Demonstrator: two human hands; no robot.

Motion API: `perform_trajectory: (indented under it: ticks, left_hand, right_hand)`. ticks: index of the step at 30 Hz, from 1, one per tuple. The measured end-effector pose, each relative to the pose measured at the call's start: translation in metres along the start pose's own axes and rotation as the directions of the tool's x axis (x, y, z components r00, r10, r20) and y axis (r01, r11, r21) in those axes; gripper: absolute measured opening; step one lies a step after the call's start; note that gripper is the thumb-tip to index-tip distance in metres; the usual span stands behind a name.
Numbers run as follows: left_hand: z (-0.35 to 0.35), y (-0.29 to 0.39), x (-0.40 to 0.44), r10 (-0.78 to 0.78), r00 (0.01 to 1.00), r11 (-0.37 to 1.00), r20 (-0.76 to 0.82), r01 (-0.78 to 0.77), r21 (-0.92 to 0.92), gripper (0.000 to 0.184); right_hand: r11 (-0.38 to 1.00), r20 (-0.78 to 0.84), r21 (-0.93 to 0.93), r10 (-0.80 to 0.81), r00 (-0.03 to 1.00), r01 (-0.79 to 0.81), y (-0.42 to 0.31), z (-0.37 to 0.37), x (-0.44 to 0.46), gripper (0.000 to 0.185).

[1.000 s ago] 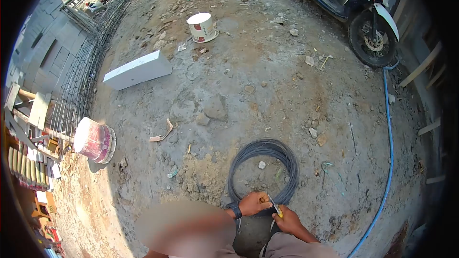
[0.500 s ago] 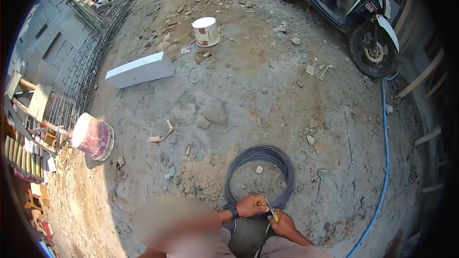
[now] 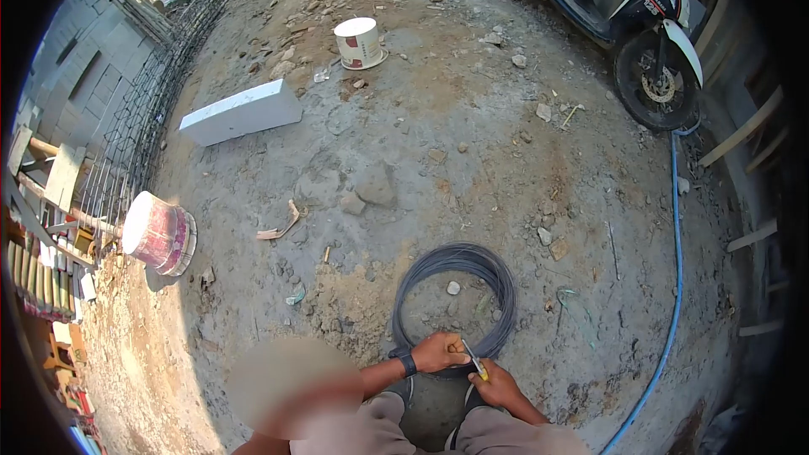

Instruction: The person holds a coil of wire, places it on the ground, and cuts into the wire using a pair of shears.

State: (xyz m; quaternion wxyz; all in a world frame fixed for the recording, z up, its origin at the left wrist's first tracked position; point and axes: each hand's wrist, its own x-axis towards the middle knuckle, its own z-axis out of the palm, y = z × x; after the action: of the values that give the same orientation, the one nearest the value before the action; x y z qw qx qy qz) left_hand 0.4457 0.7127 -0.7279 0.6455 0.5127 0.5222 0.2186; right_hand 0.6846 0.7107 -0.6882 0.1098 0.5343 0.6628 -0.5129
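Note:
A coil of dark wire (image 3: pixel 499 274) lies on the ground in front of me, its near side reaching between my shoes. My left hand (image 3: pixel 438 352), with a dark band at the wrist, is over the near edge of the coil, fingers closed in a pinch; the strand in them is too fine to see clearly. In my right hand (image 3: pixel 499 386) are yellow-handled pliers (image 3: pixel 476 361), fingers wrapped round the handles. Their metal end points up and left, close to the left fingertips. Whether the jaws grip anything is too small to tell.
A pale block (image 3: pixel 243 115) and a white bucket (image 3: pixel 357 44) are farther out. A stained bucket (image 3: pixel 160 234) stands left, near steel mesh (image 3: pixel 139 109). At the right are a scooter (image 3: pixel 645 42) and a blue hose (image 3: pixel 677 236). Stones (image 3: pixel 375 185) lie on rough ground. A blurred patch covers the lower left.
The view has tilted and shifted slightly, so the surroundings sit a little higher and further left. Both hands stay together at the coil, with the pliers still in the right.

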Motion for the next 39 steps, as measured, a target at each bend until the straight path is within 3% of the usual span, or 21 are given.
perform_trajectory:
  ticks: [4,8,11,14,23,26,32,39]
  left_hand:
    - [-0.002,0.001,0.001,-0.028,0.999,0.999,0.022,0.028,-0.019,0.026]
    - [-0.006,0.001,0.002,-0.107,0.985,0.961,0.135,0.137,-0.240,0.023]
    - [-0.004,-0.005,0.003,-0.125,0.979,0.928,0.159,0.172,-0.331,0.023]
    - [-0.002,-0.014,0.009,-0.115,0.975,0.917,0.191,0.178,-0.358,0.022]
    - [-0.004,-0.004,0.009,-0.074,0.984,0.908,0.161,0.133,-0.397,0.016]
    - [-0.008,-0.004,0.007,-0.057,0.984,0.914,0.171,0.120,-0.388,0.014]
    - [-0.012,0.001,0.001,-0.047,0.978,0.905,0.202,0.128,-0.406,0.013]
    - [-0.007,0.012,0.002,-0.155,0.972,0.924,0.177,0.206,-0.322,0.014]
  right_hand:
    - [0.999,0.024,0.044,0.011,1.000,-0.012,-0.005,-0.004,-0.001,0.057]
    - [0.996,-0.089,0.034,-0.078,0.993,0.081,0.002,0.007,0.000,0.047]
    - [0.999,-0.040,0.034,0.023,0.999,-0.022,-0.017,-0.004,-0.004,0.046]
    - [0.999,-0.050,0.045,0.014,0.999,-0.011,-0.013,-0.002,-0.002,0.040]
    - [0.998,-0.089,0.054,0.015,0.996,-0.010,-0.005,0.001,0.006,0.039]
    - [0.995,-0.070,0.077,-0.058,0.996,0.063,0.005,0.000,0.007,0.042]
    - [0.990,0.070,0.140,0.009,0.998,-0.019,-0.008,-0.013,0.000,0.050]
    - [0.987,0.071,0.145,0.056,0.996,-0.066,-0.007,-0.008,0.002,0.059]
